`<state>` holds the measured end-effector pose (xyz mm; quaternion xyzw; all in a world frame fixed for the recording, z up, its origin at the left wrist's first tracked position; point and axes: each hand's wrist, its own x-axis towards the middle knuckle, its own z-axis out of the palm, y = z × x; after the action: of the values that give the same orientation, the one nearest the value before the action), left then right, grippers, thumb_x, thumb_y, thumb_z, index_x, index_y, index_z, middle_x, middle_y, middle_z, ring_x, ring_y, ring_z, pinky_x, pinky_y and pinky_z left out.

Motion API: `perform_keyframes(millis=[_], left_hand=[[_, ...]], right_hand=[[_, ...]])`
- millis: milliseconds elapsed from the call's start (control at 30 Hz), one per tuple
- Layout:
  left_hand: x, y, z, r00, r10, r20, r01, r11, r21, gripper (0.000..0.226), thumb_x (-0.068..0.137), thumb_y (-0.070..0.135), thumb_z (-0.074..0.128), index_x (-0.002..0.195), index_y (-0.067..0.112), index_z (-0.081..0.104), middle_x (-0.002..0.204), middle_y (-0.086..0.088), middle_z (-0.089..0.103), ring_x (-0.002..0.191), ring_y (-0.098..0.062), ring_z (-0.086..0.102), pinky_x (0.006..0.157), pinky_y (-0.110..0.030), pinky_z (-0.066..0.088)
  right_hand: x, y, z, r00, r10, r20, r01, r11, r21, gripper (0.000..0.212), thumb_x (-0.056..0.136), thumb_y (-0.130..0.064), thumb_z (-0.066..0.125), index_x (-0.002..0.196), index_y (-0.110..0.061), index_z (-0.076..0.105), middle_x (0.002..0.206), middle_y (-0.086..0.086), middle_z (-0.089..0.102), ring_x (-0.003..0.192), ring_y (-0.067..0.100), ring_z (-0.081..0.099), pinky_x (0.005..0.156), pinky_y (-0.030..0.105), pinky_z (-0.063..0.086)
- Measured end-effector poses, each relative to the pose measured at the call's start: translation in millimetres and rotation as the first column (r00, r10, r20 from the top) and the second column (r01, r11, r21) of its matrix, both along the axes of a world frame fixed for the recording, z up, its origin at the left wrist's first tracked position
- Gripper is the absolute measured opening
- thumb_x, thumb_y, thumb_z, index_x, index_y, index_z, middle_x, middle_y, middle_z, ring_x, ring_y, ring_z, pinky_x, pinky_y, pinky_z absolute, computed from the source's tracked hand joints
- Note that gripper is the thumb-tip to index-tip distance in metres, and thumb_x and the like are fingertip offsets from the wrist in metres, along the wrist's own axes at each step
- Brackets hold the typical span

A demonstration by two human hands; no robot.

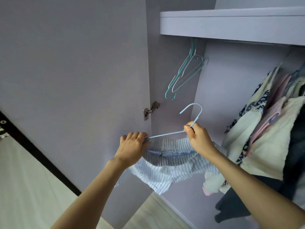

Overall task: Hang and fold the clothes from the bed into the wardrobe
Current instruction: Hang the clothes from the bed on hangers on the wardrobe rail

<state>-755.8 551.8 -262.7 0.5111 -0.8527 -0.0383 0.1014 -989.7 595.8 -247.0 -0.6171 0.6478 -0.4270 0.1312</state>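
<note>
At the far left stands the open wardrobe door, swung wide so the inside can be reached. Just right of it the left hand clenches the waistband of the striped shorts against the end of the pale blue hanger — likely to seat the cloth on that arm. The right hand pinches the hanger's neck below the hook, steadying it. Above hang the empty hangers under the shelf, where a rail probably runs — though it is hidden. Farthest right, hung clothes crowd together.
</note>
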Motion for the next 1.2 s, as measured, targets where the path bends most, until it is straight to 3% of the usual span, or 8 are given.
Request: perform_keyframes(millis=[100, 267, 367, 500, 567, 733, 967, 1200], left_hand=[[-8.9, -3.1, -1.9, 0.998, -0.063, -0.005, 0.062, 0.989, -0.132, 0.074, 0.081, 0.063, 0.009, 0.112, 0.017, 0.058, 0.099, -0.002, 0.061, 0.094, -0.027, 0.056, 0.083, -0.041, 0.039], [-17.7, -12.0, -5.1, 0.992, -0.086, -0.089, 0.048, 0.93, -0.364, 0.052, 0.091, 0.053, 0.028, 0.07, 0.016, 0.057, 0.058, 0.001, 0.058, 0.054, -0.026, 0.058, 0.054, -0.035, 0.041], [-15.8, -18.3, -4.5, 0.991, -0.042, -0.127, -0.003, 0.942, -0.336, 0.066, 0.096, 0.058, 0.012, 0.067, 0.016, 0.056, 0.055, 0.002, 0.057, 0.053, -0.026, 0.056, 0.056, -0.035, 0.04], [-8.1, -23.9, -10.3, 0.975, -0.013, -0.224, -0.046, 0.966, -0.256, 0.066, 0.089, 0.062, 0.017, 0.077, 0.013, 0.059, 0.066, -0.003, 0.062, 0.069, -0.031, 0.059, 0.069, -0.035, 0.03], [-9.3, -26.3, -12.7, 0.965, 0.023, -0.26, -0.075, 0.978, -0.192, 0.066, 0.082, 0.06, 0.014, 0.085, 0.013, 0.06, 0.077, -0.006, 0.065, 0.082, -0.031, 0.059, 0.074, -0.035, 0.026], [-29.8, -38.0, -12.6, 0.954, 0.082, -0.289, -0.089, 0.996, -0.012, 0.043, 0.095, 0.05, 0.035, 0.097, 0.013, 0.057, 0.099, -0.01, 0.066, 0.101, -0.032, 0.054, 0.09, -0.038, 0.029], [-66.4, -61.0, -9.8, 0.945, 0.073, -0.318, -0.016, 0.984, 0.177, 0.034, 0.096, 0.044, 0.041, 0.115, 0.018, 0.052, 0.128, -0.007, 0.054, 0.121, -0.031, 0.044, 0.105, -0.047, 0.027], [-94.0, -62.1, 11.7, 0.903, 0.034, -0.429, 0.064, 0.975, 0.213, 0.066, 0.094, 0.047, 0.045, 0.149, 0.021, 0.019, 0.15, -0.013, 0.025, 0.139, -0.034, 0.021, 0.113, -0.047, 0.018]], right_hand=[[1.2, 4.3, 0.7, 1.0, 0.004, 0.009, -0.004, 1.0, -0.022, 0.014, 0.096, -0.007, 0.047, 0.086, -0.002, 0.056, 0.066, 0.012, 0.054, 0.06, 0.024, 0.046, 0.058, 0.03, 0.03], [4.7, 10.2, 8.2, 0.991, 0.119, 0.065, -0.117, 0.992, -0.046, 0.013, 0.096, -0.016, 0.046, 0.086, -0.012, 0.052, 0.066, 0.0, 0.049, 0.056, 0.016, 0.044, 0.061, 0.028, 0.037], [-15.5, 17.2, 7.5, 0.991, 0.117, 0.066, -0.117, 0.993, -0.001, 0.019, 0.096, -0.012, 0.043, 0.107, -0.009, 0.059, 0.097, -0.002, 0.061, 0.09, 0.008, 0.057, 0.081, 0.011, 0.04], [-53.1, 38.4, -4.4, 0.983, 0.069, -0.169, -0.014, 0.953, 0.303, 0.035, 0.094, -0.004, 0.037, 0.124, -0.016, 0.049, 0.101, -0.006, 0.058, 0.088, 0.011, 0.057, 0.078, 0.024, 0.044], [-58.8, 50.7, -10.8, 0.959, 0.109, -0.262, 0.006, 0.915, 0.404, 0.017, 0.096, -0.011, 0.037, 0.101, -0.024, 0.046, 0.07, -0.01, 0.041, 0.057, 0.005, 0.04, 0.055, 0.022, 0.031], [-65.1, 63.3, -3.5, 0.899, 0.059, -0.433, 0.131, 0.91, 0.394, 0.018, 0.101, -0.022, 0.03, 0.084, -0.014, 0.034, 0.062, 0.0, 0.033, 0.054, 0.015, 0.034, 0.052, 0.031, 0.025], [-88.5, 94.9, 6.3, 0.902, -0.145, -0.407, 0.271, 0.923, 0.273, 0.025, 0.098, -0.017, 0.039, 0.075, -0.018, 0.03, 0.05, 0.003, 0.035, 0.05, 0.034, 0.044, 0.049, 0.037, 0.028], [-88.2, 105.3, 19.7, 0.89, -0.41, -0.198, 0.454, 0.835, 0.311, 0.033, 0.099, -0.018, 0.039, 0.067, -0.021, 0.028, 0.061, -0.001, 0.039, 0.061, 0.018, 0.042, 0.057, 0.033, 0.028]])
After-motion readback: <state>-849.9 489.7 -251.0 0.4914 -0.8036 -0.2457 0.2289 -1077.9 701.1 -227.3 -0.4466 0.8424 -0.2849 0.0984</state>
